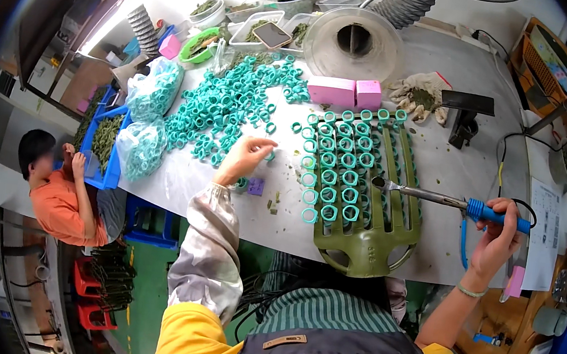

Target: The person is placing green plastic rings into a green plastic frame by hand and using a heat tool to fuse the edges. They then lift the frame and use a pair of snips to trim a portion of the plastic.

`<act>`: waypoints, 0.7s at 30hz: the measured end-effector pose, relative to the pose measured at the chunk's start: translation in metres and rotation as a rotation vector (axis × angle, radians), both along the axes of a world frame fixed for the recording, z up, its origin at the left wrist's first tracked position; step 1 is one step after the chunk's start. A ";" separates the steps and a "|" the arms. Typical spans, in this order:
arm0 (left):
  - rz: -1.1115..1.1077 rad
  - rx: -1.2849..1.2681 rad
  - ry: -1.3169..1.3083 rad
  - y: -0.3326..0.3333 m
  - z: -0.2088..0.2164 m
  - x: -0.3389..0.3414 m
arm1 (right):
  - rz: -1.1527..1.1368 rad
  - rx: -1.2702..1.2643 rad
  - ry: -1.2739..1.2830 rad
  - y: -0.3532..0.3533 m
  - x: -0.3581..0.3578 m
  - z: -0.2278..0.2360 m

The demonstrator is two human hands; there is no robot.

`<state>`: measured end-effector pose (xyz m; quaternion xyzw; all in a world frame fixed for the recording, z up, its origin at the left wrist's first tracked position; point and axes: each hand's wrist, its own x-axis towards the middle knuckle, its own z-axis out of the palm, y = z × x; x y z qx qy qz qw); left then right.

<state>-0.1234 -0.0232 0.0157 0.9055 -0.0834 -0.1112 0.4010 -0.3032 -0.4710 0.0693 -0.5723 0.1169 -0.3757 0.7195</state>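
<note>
My right hand [497, 237] is closed around the blue handle of a soldering iron [433, 196]. Its wide, dark tip lies over the olive-green slatted plastic frame [365, 251]. Rows of teal rings [328, 194] fill the frame's left and far parts, while its right slats show bare. My left hand [240, 160] is at the near edge of a large heap of loose teal rings [226, 102]. Its thumb and fingers are pinched together; a bit of teal shows just under the fingertips, but I cannot tell whether they hold it.
Bags of teal rings [142, 152] flank the heap. Pink blocks [332, 91], a glove [420, 94], a black stand [466, 120] and a fume-hose cone [319, 39] stand beyond the frame. A purple block [255, 186] lies near my left hand. Another person [63, 199] sits at left.
</note>
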 end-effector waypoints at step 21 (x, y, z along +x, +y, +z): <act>0.073 -0.461 0.059 -0.052 0.054 -0.045 | 0.014 -0.012 -0.007 0.000 -0.004 0.005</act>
